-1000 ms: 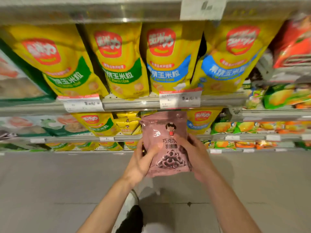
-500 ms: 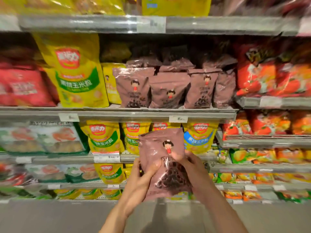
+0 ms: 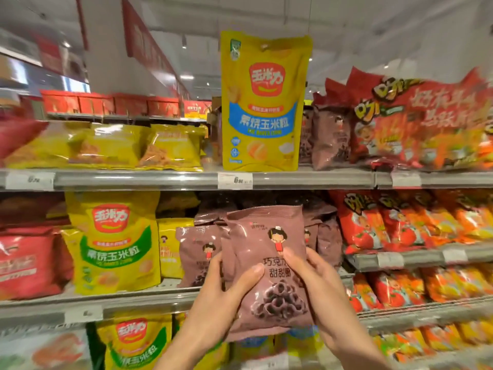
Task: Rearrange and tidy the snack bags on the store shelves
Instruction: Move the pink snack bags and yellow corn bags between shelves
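Both hands grip one mauve snack bag (image 3: 269,265) and hold it upright in front of the middle shelf (image 3: 149,296). Left hand (image 3: 221,297) clasps the bag's lower left edge, thumb across the front beside the printed characters. Right hand (image 3: 320,287) grasps the right side, thumb pressed on the front just under the small cartoon figure. Bag front shows dark chocolate rings near the bottom. Directly behind it on the middle shelf: more matching mauve bags (image 3: 196,252), standing upright, some partly hidden by the held one. Left of those, a small yellow bag (image 3: 170,247), then a tall yellow bag with green band (image 3: 112,244), then red bags (image 3: 26,260) at the far left. Right of the held bag, orange-red tomato-print bags (image 3: 400,222) fill the adjoining shelf section. On the top shelf (image 3: 306,177), a tall yellow bag with blue band (image 3: 262,102) stands upright above the held bag; flat yellow bags (image 3: 112,145) lie to its left, and further mauve bags (image 3: 330,134) and large red-orange bags (image 3: 426,118) sit to its right. Price tags (image 3: 234,180) clipped along the shelf edges; print too blurred to read fully.
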Tool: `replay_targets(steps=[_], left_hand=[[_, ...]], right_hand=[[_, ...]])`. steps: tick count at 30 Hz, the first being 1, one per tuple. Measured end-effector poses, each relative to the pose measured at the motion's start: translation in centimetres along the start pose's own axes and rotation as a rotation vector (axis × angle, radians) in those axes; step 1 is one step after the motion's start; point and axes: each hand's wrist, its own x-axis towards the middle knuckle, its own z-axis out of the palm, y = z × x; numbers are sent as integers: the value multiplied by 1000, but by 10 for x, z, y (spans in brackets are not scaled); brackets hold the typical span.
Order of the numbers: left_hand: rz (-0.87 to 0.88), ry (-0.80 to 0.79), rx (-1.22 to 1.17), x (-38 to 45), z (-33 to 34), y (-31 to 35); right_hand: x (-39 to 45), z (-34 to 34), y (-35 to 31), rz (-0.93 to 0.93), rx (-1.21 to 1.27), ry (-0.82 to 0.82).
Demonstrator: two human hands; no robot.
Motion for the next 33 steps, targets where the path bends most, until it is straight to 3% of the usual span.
replay_targets(steps=[10, 12, 24, 27, 31, 33], left_hand=[[167, 26, -54, 55, -9, 90], [163, -32, -70, 60, -11, 100], [161, 93, -159, 103, -7, 112], [205, 131, -184, 106, -5, 115], [227, 196, -193, 113, -17, 120], [237, 229, -200, 116, -23, 122]], right_hand=[[67, 27, -81, -217, -46, -114], [78, 32, -86, -231, -82, -111], [125, 30, -109, -295, -233, -196], [131, 28, -119, -346, -296, -156], [163, 21, -141, -464, -487, 156], [183, 24, -149, -476, -570, 232]])
